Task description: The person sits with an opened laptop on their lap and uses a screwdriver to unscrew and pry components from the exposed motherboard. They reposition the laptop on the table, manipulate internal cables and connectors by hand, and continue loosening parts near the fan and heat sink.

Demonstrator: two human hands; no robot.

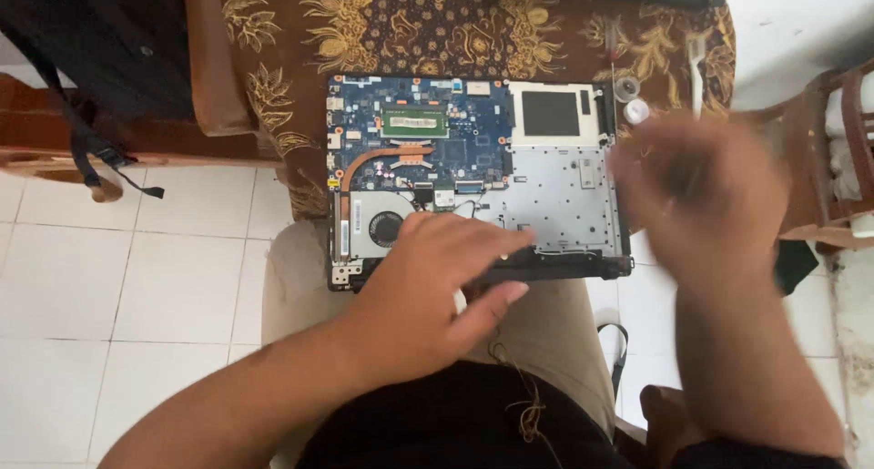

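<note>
An opened laptop base (564,200) lies on a brown patterned cloth (437,23) and on my lap. Its blue circuit board (428,127), copper heat pipe (382,155) and round fan (385,225) are exposed. My left hand (437,282) rests flat on the near edge of the laptop, fingers stretched over the board and the dark front strip (564,264). My right hand (706,200) is blurred in motion just right of the laptop. It seems to hold a thin dark tool, but the blur hides what it is.
Two small clear round lids or cups (630,100) sit on the cloth beyond the right hand. A black bag (100,41) hangs on wooden furniture at upper left. A wooden chair (842,159) stands at right. White floor tiles (118,278) lie to the left.
</note>
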